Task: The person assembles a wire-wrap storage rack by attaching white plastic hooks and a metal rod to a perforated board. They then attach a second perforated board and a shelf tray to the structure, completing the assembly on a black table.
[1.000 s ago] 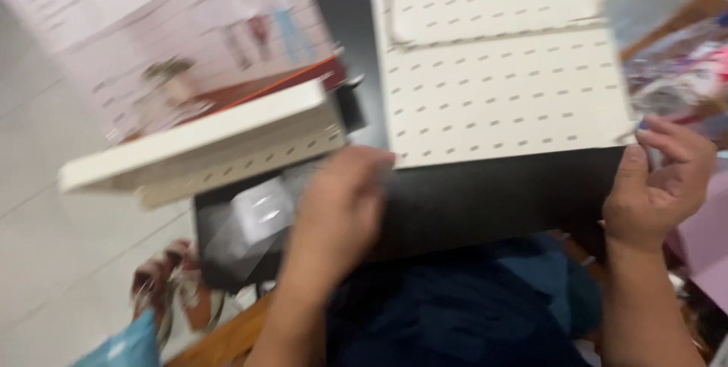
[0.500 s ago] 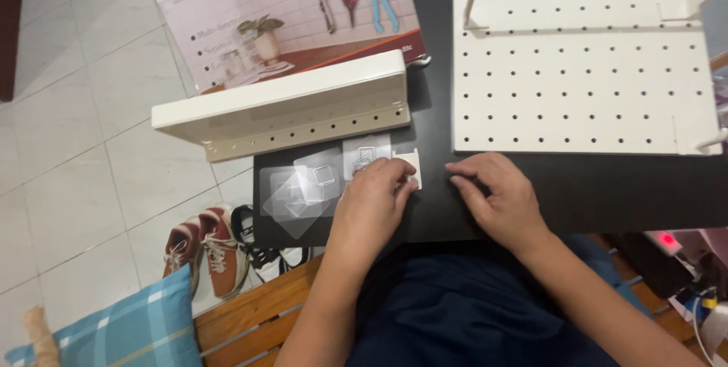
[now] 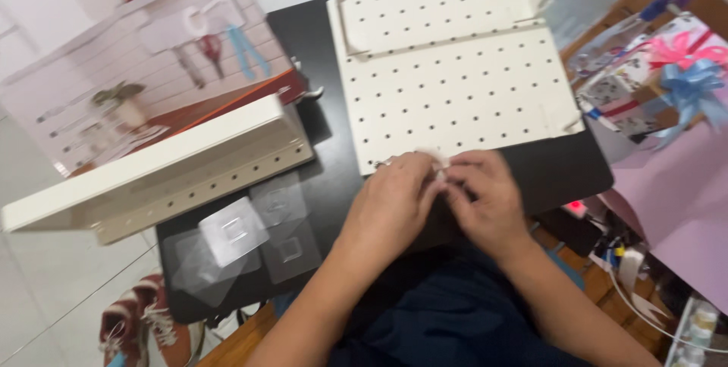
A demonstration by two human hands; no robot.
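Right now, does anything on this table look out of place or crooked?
Yes. The long white shelf piece sits slanted, its left end jutting past the black table edge. Clear adhesive squares overlap loosely beside it.

To my left a white shelf piece [image 3: 163, 166] rests on the black surface [image 3: 318, 162], clear square stickers [image 3: 233, 230] beside it; shoes [image 3: 140, 321] on the floor, perhaps ribboned gifts [image 3: 667, 71] to my right.
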